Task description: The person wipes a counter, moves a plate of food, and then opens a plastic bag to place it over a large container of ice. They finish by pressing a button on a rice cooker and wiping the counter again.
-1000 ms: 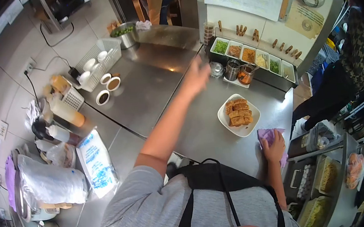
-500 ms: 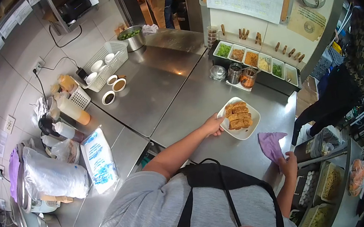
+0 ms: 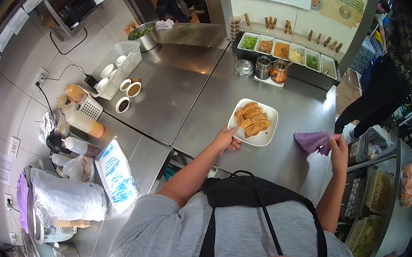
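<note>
My left hand [image 3: 227, 139] grips the near-left rim of a white square dish [image 3: 271, 116], its thumb over the edge. Golden-brown fried pieces [image 3: 253, 119] lie side by side in the dish. At the right edge of the steel counter, my right hand [image 3: 338, 145] pinches a corner of a purple cloth [image 3: 314, 141], which spreads out leftward from the fingers.
Behind the dish stand two metal-lidded jars [image 3: 278, 71] and a row of topping tubs [image 3: 282, 50]. Sauce bowls [image 3: 122, 105], a white basket [image 3: 133, 60] and bottles [image 3: 83, 121] are at the left. Another person [image 3: 383, 78] stands beyond the counter's right edge.
The dish and my left hand have shifted left and slightly away from me. My right hand has moved up and right, lifting the cloth's corner. The person in the doorway has shifted.
</note>
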Motion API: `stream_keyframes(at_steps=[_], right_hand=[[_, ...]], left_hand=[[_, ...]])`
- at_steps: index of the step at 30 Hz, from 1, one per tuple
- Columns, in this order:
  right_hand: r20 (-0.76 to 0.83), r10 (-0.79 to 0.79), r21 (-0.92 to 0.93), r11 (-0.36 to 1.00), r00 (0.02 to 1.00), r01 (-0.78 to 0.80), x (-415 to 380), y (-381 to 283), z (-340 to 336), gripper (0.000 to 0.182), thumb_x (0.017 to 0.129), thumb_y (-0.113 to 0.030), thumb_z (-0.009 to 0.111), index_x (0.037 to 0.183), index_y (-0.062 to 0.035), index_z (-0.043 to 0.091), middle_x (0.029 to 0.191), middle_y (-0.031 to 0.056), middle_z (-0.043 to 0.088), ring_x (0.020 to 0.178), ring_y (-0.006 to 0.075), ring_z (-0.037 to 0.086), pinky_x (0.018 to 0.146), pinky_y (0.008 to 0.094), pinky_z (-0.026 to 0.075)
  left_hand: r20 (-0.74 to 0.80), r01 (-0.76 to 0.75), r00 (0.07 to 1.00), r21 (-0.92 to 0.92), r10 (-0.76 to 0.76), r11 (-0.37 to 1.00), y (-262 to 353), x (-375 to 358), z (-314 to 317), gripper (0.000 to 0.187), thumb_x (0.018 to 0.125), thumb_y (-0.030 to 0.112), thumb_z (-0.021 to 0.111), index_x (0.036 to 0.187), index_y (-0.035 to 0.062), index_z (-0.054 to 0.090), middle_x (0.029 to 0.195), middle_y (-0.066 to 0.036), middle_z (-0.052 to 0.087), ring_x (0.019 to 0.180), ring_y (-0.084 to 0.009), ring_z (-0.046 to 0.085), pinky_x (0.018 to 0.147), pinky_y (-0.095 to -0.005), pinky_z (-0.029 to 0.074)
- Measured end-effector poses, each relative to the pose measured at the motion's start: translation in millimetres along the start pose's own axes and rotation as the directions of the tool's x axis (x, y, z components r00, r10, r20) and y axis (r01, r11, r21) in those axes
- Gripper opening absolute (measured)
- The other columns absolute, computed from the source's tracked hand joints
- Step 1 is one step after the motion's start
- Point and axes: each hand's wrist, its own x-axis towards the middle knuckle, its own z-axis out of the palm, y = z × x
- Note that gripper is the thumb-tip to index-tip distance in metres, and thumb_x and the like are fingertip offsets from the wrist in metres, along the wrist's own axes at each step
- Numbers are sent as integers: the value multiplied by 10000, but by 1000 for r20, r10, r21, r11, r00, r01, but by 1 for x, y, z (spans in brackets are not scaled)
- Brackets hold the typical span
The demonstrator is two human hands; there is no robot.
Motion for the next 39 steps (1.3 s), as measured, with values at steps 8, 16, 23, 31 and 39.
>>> stream_keyframes(at_steps=[8,16,23,31,39], right_hand=[[58,301,29,953,952,-303,4,-56,55,169,837,-221,470,853,-60,520,702,41,524,645,103,536,556,216,439],[494,-235,-771,326,837,547,-11,42,124,445,748,-356,512,1167,-222,446,1224,115,378,1148,347,292,930,510,215],[-184,-110,-966,203,977,-159,76,85,40,453,787,-398,436,1202,-223,396,1248,111,370,1186,353,247,913,578,179],[-102,-343,-921,387,934,42,52,129,3,349,801,-251,444,1135,-162,482,1171,142,452,1033,367,426,840,413,366],[410,-258,-764,426,875,484,-71,57,96,325,740,-124,503,1063,-154,526,1143,114,475,1079,377,395,851,457,331]], left_hand=[[-147,-32,989,-41,25,999,-12,-5,-4,284,845,291,410,982,44,443,655,-56,561,470,-121,546,383,-205,449],[-88,-47,995,-107,38,993,1,-7,-12,322,831,236,400,1084,57,312,668,-95,542,436,-135,521,353,-233,439],[-96,-100,992,-160,85,982,2,-9,-11,312,839,223,387,1111,92,312,691,-93,535,428,-136,505,347,-244,437],[-168,-125,979,-36,117,992,-6,-5,-10,257,843,221,364,1039,55,344,635,-80,514,441,-134,503,370,-236,439],[-185,-126,975,-18,121,992,-4,-2,-5,244,851,216,335,1022,42,346,636,-96,529,426,-137,508,356,-227,444]])
